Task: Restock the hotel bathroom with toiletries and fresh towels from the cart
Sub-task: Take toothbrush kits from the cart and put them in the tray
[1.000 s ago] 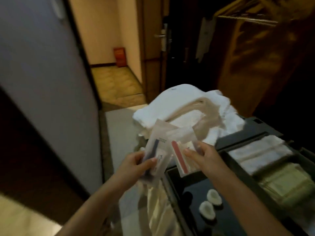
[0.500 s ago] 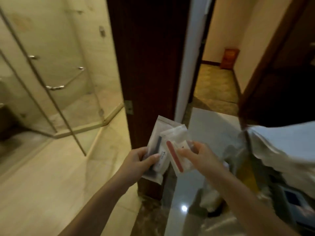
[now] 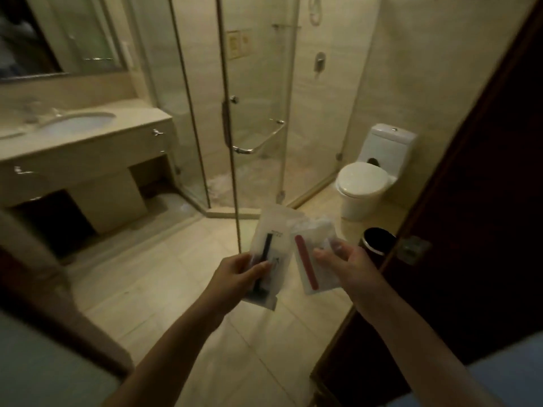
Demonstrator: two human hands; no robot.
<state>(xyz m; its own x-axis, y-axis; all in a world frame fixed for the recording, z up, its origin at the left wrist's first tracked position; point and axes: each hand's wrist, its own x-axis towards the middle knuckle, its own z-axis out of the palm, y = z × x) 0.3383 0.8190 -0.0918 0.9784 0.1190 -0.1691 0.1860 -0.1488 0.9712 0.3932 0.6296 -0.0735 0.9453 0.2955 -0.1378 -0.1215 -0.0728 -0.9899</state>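
1. While the left grip (image 3: pixel 235 271) pinches a clear sachet (image 3: pixel 274 236) with a black stick-like item inside (thumb on the front, fingers curled behind its lower half), the right grip (image 3: pixel 348 259) pinches a second sachet (image 3: pixel 311 245) holding a red strip, thumb pressed on its face.
2. Both sachets stand upright between the two grips, side by side; whether their near edges touch cannot be told.
3. Beneath both grips lies the pale tiled floor (image 3: pixel 176 289).
4. Just right of the right grip stands a round black bin (image 3: pixel 377 236) on the floor, beside the edge of a dark wooden door (image 3: pixel 484 230).
5. Beyond the right grip sits a white toilet (image 3: pixel 364 177), lid down; straight ahead of both grips rises a glass shower enclosure (image 3: pixel 255 83) with a chrome bar handle.
6. Well to the left of the left grip runs the worktop (image 3: pixel 141 118) with an oval sink (image 3: pixel 76 124) set in it, and a mirror (image 3: pixel 58 33) above.
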